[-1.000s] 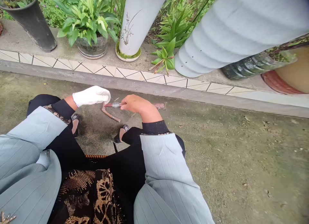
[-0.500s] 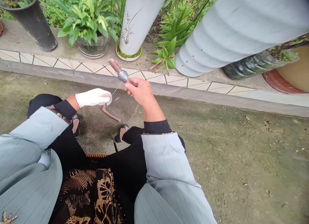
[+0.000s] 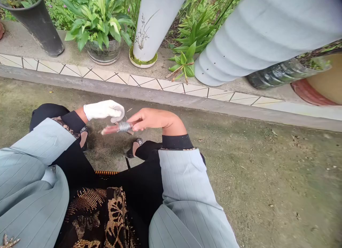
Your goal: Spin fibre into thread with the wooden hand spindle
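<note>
Two hands in the head view, which I watch from a distance: left hand (image 3: pixel 104 110) in a white glove, right hand (image 3: pixel 153 119) bare. Since the last frame, the right hand has dropped from near the ledge (image 3: pixel 68 52), wrist now bent. The reddish stick (image 3: pixel 109 130) has swung down with it, from angled up across the tile band to nearly level. Its free end now covers most of the bent rod (image 3: pixel 130 132) on the ground (image 3: pixel 253 177); a small end shows beneath.

Around: dark tall pot (image 3: pixel 42 29), clear pot (image 3: pixel 106 55) with leafy plant, white planter (image 3: pixel 149 25) in a mossy saucer (image 3: pixel 143 66), ribbed grey planter (image 3: pixel 237 38). All sit on the ledge, beyond the hands; none stands between them and the stick. Shoes (image 3: pixel 130 152) below.

Stick lies just below the left hand, free end pointing left, wire coil (image 3: pixel 124 126) between that end and the right fingers. Right hand is closed on the stick. Left fingers curl inward by the coil; I cannot tell whether they grip a strand
</note>
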Available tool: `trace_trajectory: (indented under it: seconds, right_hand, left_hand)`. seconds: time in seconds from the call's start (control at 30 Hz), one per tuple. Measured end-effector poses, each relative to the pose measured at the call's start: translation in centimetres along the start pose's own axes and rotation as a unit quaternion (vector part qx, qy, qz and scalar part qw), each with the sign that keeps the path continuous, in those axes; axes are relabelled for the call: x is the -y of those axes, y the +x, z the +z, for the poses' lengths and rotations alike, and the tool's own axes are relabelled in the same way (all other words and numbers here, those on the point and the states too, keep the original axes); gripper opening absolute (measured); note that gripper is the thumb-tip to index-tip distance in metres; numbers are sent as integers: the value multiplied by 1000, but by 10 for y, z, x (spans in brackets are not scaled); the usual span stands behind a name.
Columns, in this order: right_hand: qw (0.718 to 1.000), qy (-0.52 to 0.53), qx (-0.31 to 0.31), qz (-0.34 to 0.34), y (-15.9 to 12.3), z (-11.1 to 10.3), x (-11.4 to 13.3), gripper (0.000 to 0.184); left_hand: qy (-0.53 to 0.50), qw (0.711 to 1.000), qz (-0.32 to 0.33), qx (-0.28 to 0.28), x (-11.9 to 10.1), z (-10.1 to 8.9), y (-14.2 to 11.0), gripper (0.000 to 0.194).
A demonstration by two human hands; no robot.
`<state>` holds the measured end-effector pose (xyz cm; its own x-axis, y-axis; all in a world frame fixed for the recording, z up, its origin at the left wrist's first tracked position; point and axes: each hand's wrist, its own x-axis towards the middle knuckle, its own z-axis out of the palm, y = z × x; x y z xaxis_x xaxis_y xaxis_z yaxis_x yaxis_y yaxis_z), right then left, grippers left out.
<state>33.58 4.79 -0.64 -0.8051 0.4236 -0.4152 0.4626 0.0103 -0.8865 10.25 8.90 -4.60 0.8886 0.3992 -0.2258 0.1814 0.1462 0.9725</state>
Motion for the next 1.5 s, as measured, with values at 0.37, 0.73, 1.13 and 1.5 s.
trace_trajectory:
  seconds: [0.37,0.73,1.13,1.5]
  right_hand:
    - [845,0,-532,50,1,-21,-21,24]
    - [994,-62,48,82,11,4,-1,9]
    - [892,66,-446,33,43,8,-14,26]
    - [991,-87,94,47,39,38,22,13]
  left_hand:
    - [3,1000,-5,-29,-5,13,5,43]
    - [201,969,-18,-140,-24,5,-16,23]
    - [250,963,-38,-96,1,12,-55,34]
    - [289,951,-17,-114,11,13,-68,30]
